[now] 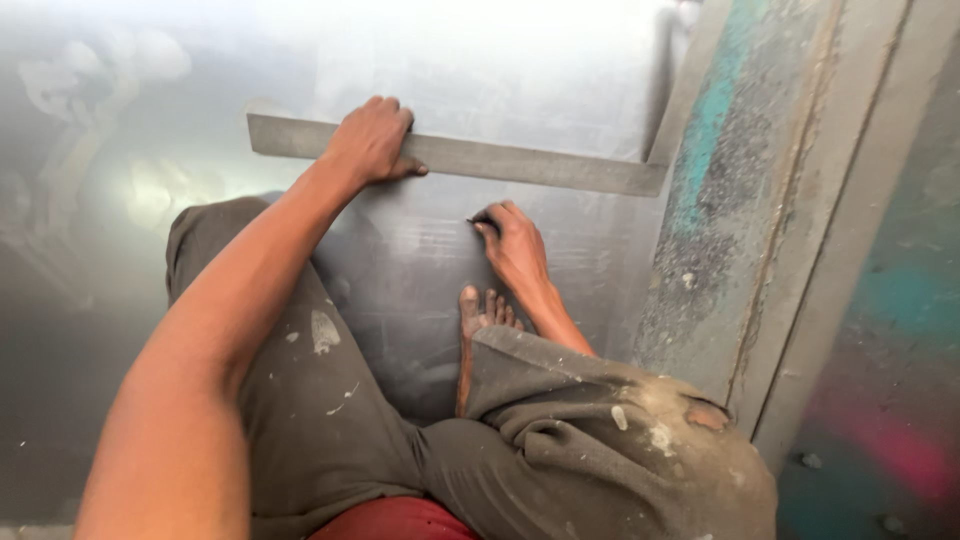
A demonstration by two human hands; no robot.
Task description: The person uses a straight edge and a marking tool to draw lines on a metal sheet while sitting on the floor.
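Item: marking along a straightedge on sheet metal.

Sheet [560, 70]: grey, reflective, lies flat under the person; the landmark for all entries below.

Straightedge [520, 163]: long flat metal bar, lies across the sheet, its far end touching the painted beam [720, 200] at the sheet's right edge.

Left hand [370, 142]: on the sheet, palm down over the bar, fingers curled across its top edge, thumb along its near edge, pressing it flat.

Right hand [512, 245]: on the sheet just below the bar, fingers pinched narrow on a small dark marker [480, 220]; what kind of tool cannot be told.

Bare foot [478, 330]: planted on the sheet, near the right hand.

Handling note, as judgement: keep steady downward weight on the bar near the stroke, hold the tip tight against its edge, and draw in one pass so the bar does not pivot.
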